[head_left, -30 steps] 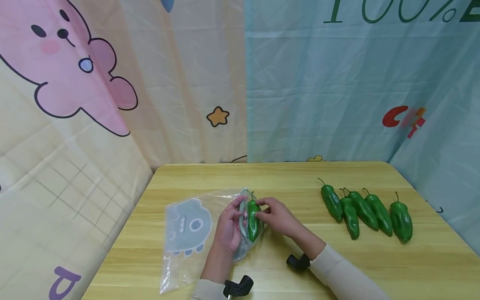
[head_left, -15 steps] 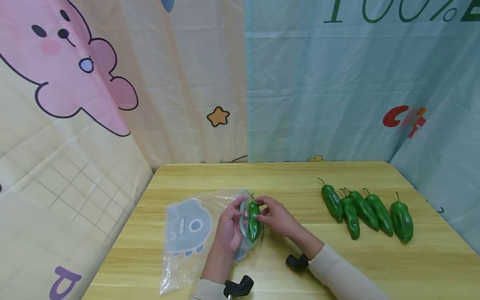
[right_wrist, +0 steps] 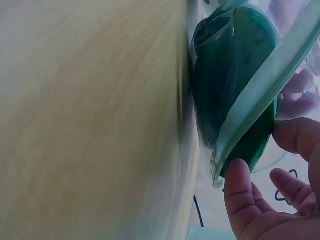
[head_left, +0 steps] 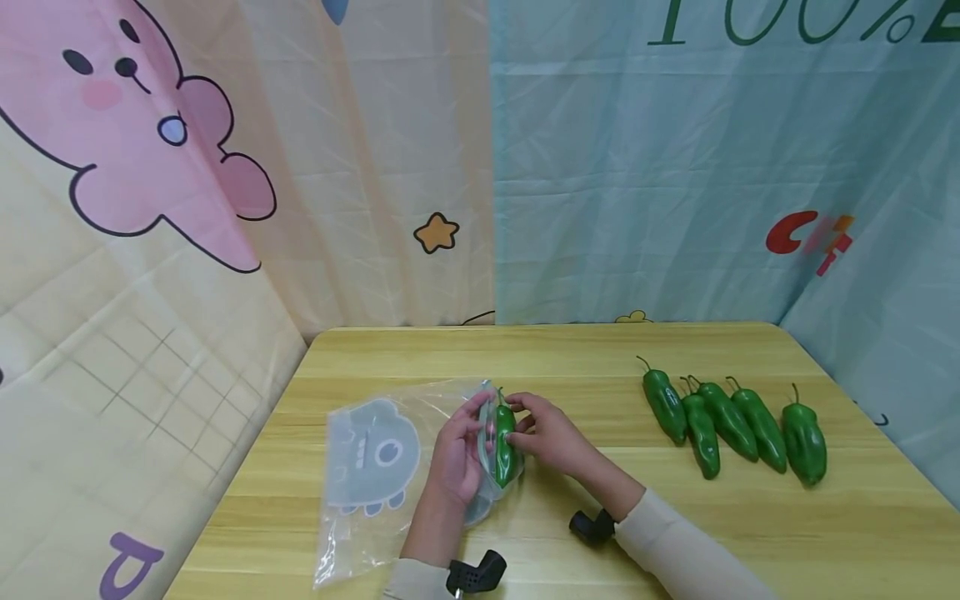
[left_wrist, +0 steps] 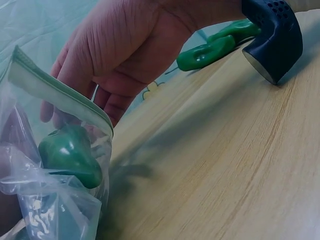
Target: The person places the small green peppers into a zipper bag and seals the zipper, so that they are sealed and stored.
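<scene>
A clear zip bag (head_left: 435,400) with a grey-blue cartoon print lies on the table, its mouth raised on the right side. My left hand (head_left: 453,467) holds that mouth apart, some fingers showing through the plastic. A green chili pepper (head_left: 505,446) stands nearly upright in the opening, stem up. My right hand (head_left: 551,433) pinches it between thumb and finger from the right. In the right wrist view, the pepper (right_wrist: 255,140) sits partly behind the pale zip strip (right_wrist: 265,85). The left wrist view shows the pepper (left_wrist: 70,152) through the plastic, beneath my right hand (left_wrist: 120,45).
Several green chili peppers (head_left: 727,421) lie in a row on the right of the wooden table (head_left: 585,354). Printed curtains (head_left: 600,167) hang behind and at both sides. Black wrist cameras (head_left: 477,572) sit on both wrists, close to the tabletop.
The pepper and the bag's mouth have shifted slightly left, with my right hand following. The printed part of the bag has slid a little left too. My left hand stays nearly in place.
</scene>
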The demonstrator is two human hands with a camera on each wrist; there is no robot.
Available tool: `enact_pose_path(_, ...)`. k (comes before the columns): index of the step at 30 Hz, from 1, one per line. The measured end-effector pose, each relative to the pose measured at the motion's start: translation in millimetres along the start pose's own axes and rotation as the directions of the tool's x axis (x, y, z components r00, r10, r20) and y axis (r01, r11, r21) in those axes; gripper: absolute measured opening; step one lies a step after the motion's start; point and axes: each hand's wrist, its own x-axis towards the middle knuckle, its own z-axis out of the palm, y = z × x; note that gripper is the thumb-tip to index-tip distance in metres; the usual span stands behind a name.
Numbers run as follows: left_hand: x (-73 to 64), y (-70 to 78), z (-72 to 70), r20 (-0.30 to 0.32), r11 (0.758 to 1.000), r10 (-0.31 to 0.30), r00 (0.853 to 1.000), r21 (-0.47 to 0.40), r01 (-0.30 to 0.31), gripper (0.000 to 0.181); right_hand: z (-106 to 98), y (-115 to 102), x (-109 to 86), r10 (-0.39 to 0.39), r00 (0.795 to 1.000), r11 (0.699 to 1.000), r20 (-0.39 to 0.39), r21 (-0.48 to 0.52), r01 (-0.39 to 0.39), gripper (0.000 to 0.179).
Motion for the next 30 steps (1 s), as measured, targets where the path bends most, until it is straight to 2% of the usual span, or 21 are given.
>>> enact_pose_path(7, 1.7, 0.1, -1.7, -0.058, 0.999, 0.029, 0.998, 0.047, -0.026, 0.057, 0.5, 3.7, 1.9, -0.014, 1.0, 1.0, -0.002, -0.019, 0.014, 0.051)
enact_pose_path(12, 1.9, 0.3, -1.4, -0.084, 0.996, 0.044, 0.995, 0.085, -0.036, 0.056, -0.2, 5.7, 3.0, 0.029, 1.0, 1.0, 0.001, 0.005, -0.029, 0.052)
enact_pose_path(15, 1.6, 0.6, -1.1, -0.081, 0.993, 0.036, 0.996, 0.112, -0.026, 0.05, -0.7, 6.0, 2.9, 0.05, 0.999, 0.999, 0.01, 0.018, -0.05, 0.053)
enact_pose_path(20, 1.8, 1.1, -0.8, -0.074, 0.991, 0.023, 0.997, 0.13, -0.013, 0.045, -0.8, 5.3, 1.8, 0.042, 0.999, 0.999, 0.003, 0.02, -0.042, 0.052)
enact_pose_path(25, 2.6, 0.1, -2.2, -0.073, 0.994, 0.018, 0.997, 0.113, -0.009, 0.047, -0.6, 2.8, 1.6, 0.041, 0.999, 0.999, -0.021, 0.026, -0.04, 0.048)
enact_pose_path(30, 1.3, -0.9, -2.4, -0.047, 0.996, 0.013, 0.999, 0.093, -0.008, 0.05, -0.4, 1.8, 1.4, 0.048, 0.999, 0.998, -0.023, 0.043, -0.047, 0.046)
